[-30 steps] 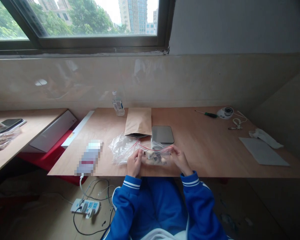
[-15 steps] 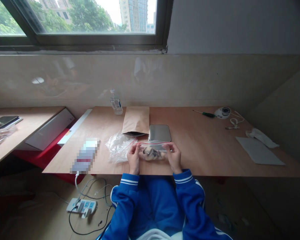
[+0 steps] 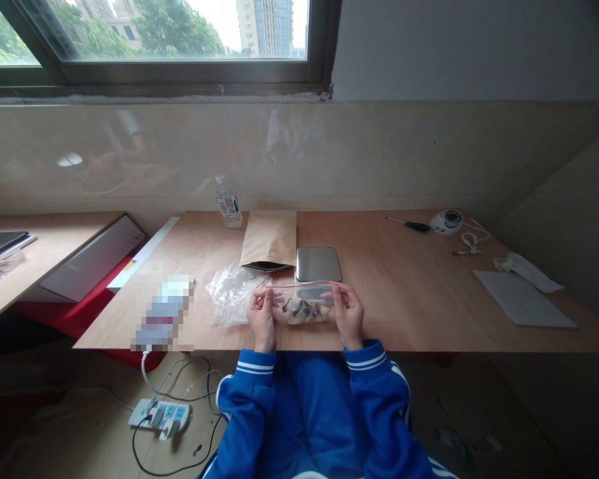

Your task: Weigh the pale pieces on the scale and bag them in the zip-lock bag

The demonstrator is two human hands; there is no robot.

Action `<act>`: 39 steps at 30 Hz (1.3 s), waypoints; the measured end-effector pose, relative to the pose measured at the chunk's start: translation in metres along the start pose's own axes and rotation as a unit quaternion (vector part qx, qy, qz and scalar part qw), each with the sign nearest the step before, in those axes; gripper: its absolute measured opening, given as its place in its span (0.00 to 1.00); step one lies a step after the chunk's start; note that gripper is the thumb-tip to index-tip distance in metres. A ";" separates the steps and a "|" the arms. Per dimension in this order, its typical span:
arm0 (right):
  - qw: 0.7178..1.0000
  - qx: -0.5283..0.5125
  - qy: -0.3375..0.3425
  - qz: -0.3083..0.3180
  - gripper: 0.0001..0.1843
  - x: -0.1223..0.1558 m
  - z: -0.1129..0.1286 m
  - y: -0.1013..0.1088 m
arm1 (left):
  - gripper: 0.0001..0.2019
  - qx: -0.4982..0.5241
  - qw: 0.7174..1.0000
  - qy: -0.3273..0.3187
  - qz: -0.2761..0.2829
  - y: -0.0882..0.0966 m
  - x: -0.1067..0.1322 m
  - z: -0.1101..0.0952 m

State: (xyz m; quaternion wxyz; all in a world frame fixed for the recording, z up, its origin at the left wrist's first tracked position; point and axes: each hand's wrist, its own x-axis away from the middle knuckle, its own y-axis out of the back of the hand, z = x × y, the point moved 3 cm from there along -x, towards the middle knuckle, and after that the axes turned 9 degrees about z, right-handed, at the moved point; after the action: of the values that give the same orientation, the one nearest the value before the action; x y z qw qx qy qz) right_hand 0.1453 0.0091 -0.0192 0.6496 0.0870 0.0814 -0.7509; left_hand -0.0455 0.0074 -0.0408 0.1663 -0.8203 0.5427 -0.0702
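Between my hands is a clear zip-lock bag [image 3: 304,313] with a red line along its top, holding pale and dark pieces whose kind I cannot make out. My left hand [image 3: 262,319] pinches its upper left corner. At the upper right corner my right hand [image 3: 348,316] grips it the same way. Just beyond the bag lies a flat silver device like a small scale [image 3: 318,263]. Beside it a brown paper pouch [image 3: 269,239] lies with its dark mouth toward me. Crumpled clear plastic bags [image 3: 232,293] rest left of my left hand.
A plastic bottle [image 3: 228,203] stands at the back. On the left, a blurred phone-like device [image 3: 162,313] trails a cable to a power strip [image 3: 160,416] on the floor. A screwdriver [image 3: 415,226], a white dome camera [image 3: 446,221] and a white sheet [image 3: 524,299] lie right.
My hands have spread slightly apart, drawing the bag's top wider. The pieces inside sit a little lower in view. The camera view has shifted slightly.
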 end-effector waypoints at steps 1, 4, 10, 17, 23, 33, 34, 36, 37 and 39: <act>1.000 -0.002 0.001 -0.006 0.17 0.000 0.000 0.000 | 0.14 0.004 1.000 0.001 0.001 0.000 0.000 0.000; 1.000 -0.006 0.008 -0.020 0.15 0.000 -0.002 0.001 | 0.14 0.005 1.000 0.000 0.006 -0.001 0.001 -0.003; 0.999 0.017 0.023 -0.033 0.17 0.001 -0.002 0.003 | 0.14 -0.021 0.999 -0.012 0.020 -0.003 0.001 -0.006; 0.998 0.016 0.026 -0.050 0.15 0.001 -0.004 0.005 | 0.13 -0.030 0.999 -0.023 0.018 -0.004 0.003 -0.009; 0.998 -0.010 0.009 -0.057 0.14 0.001 -0.005 0.006 | 0.12 -0.044 0.998 -0.027 0.020 -0.004 0.004 -0.011; 0.999 -0.041 -0.014 -0.027 0.13 -0.001 -0.003 0.005 | 0.11 -0.027 0.999 -0.018 0.040 -0.006 0.004 -0.010; 0.999 -0.042 -0.018 -0.023 0.13 -0.001 -0.004 0.005 | 0.11 -0.017 0.999 -0.011 0.049 -0.007 0.004 -0.009; 0.999 -0.046 -0.020 -0.013 0.13 -0.001 -0.006 0.005 | 0.12 -0.002 0.998 0.003 0.064 -0.009 0.004 -0.008; 0.999 -0.048 -0.018 -0.007 0.13 -0.001 -0.006 0.005 | 0.12 0.001 0.998 0.008 0.068 -0.009 0.004 -0.008; 0.999 -0.048 -0.015 0.000 0.12 -0.002 -0.006 0.006 | 0.11 -0.002 0.997 0.010 0.071 -0.009 0.004 -0.008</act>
State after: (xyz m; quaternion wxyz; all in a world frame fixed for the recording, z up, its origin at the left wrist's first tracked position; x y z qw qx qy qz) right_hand 0.1514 0.0116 -0.0250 0.6542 0.0445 0.1075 -0.7473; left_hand -0.0382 0.0052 -0.0305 0.1634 -0.7797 0.6010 -0.0651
